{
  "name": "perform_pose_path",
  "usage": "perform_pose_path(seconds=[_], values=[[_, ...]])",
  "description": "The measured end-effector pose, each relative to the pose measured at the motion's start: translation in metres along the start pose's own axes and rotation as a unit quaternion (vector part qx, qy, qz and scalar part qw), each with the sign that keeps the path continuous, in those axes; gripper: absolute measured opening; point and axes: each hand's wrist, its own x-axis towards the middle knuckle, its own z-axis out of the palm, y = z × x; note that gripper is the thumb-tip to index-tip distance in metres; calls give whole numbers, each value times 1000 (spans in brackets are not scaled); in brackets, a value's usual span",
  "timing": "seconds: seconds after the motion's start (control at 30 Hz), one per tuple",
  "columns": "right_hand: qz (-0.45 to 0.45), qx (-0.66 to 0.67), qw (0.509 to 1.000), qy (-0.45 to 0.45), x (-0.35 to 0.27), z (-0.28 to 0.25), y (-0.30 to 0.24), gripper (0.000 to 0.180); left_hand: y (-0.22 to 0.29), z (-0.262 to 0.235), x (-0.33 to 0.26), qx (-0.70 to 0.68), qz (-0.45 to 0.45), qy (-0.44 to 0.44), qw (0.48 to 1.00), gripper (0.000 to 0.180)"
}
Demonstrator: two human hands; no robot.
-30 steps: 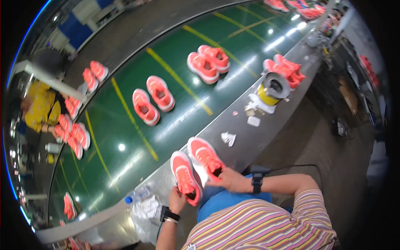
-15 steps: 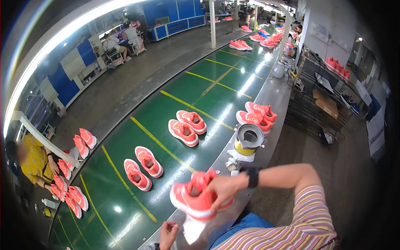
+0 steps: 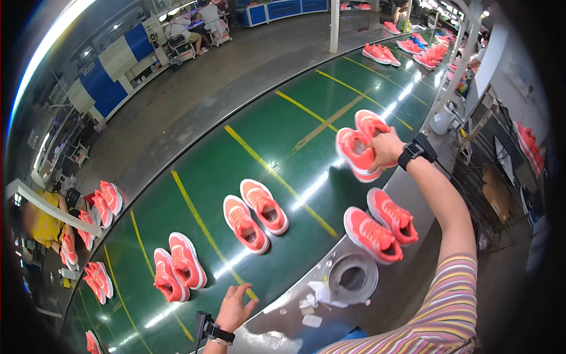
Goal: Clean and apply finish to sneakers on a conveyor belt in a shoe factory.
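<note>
My right hand (image 3: pixel 387 147) grips a pair of coral sneakers (image 3: pixel 352 151) by their heel ends, over the right side of the green conveyor belt (image 3: pixel 283 147). Fingers spread, my left hand (image 3: pixel 234 308) is held over the belt's near edge with nothing in it. Below my right hand, another coral pair (image 3: pixel 377 233) sits on the metal ledge (image 3: pixel 265 333). Two more pairs stand on the belt: one in the middle (image 3: pixel 247 218), the other farther left (image 3: pixel 180 268).
A round can (image 3: pixel 371 280) stands on the ledge beside crumpled white paper (image 3: pixel 323 292). Across the belt at the left, a person in a yellow top (image 3: pixel 47 218) is beside more coral sneakers (image 3: pixel 109 197). A white post (image 3: pixel 334 26) rises beyond the belt; a rack (image 3: pixel 501 147) stands at right.
My right hand has carried the sneakers from the near ledge out to the far right over the belt. My left hand has opened. The view has shifted, and the belt pairs sit elsewhere in it.
</note>
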Motion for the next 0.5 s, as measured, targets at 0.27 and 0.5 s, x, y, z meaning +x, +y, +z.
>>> perform_pose_path(seconds=[0.27,0.5], values=[[145,5,986,81,104,110,124,52,39,7,128,215,18,47,975,69],[185,77,978,54,154,231,187,59,50,28,199,170,-70,-87,979,76]])
